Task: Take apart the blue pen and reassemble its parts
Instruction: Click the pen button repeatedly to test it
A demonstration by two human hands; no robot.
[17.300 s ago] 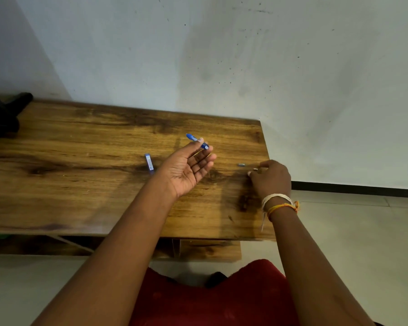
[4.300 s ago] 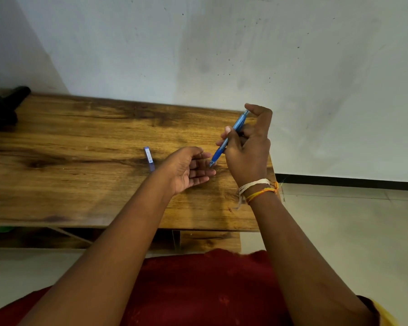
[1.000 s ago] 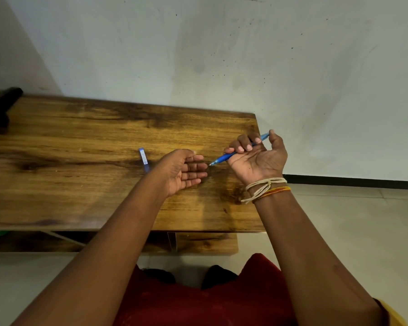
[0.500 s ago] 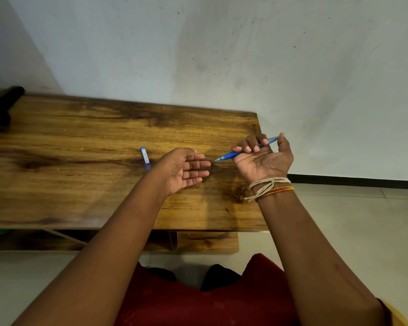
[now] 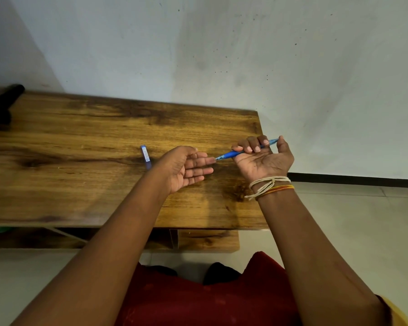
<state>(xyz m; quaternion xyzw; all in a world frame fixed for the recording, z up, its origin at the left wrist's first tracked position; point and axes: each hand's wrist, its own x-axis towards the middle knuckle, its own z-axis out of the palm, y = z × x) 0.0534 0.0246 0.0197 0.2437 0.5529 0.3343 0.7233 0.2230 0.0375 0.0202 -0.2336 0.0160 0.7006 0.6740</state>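
**Ana:** Plain pale wall [image 5: 245, 55], scuffed here and there, and a dark-grained wooden table [image 5: 92, 184] pushed against it. What's different from a moment ago?

**Ben:** The right hand [image 5: 263, 161] has rolled palm-up and drifted to the right, toward the table's right edge. A few seconds back it held the blue pen [image 5: 229, 155] nearly upright; now the pen lies almost level, tip pointing left.

**Ana:** And the grip?

**Ben:** Fingers curled closed around the barrel, thumb up at the far end. The tip sits at, or just short of, the fingertips of the left hand [image 5: 186, 168]. I can't tell if they touch.

**Ana:** Is the left hand holding anything?

**Ben:** No. It's open, palm up, fingers loosely extended, hovering over the table in much the same place as before.

**Ana:** So where does the task stand?

**Ben:** My guess is the barrel is back together. One piece remains out: the small blue cap [image 5: 145, 154] lies on the table just left of the left hand, where it has lain throughout. Fitting it is probably the last step.

**Ana:** Any containers?

**Ben:** None that I can see. A dark object [image 5: 3, 102] sits at the far left corner, too cropped to identify.
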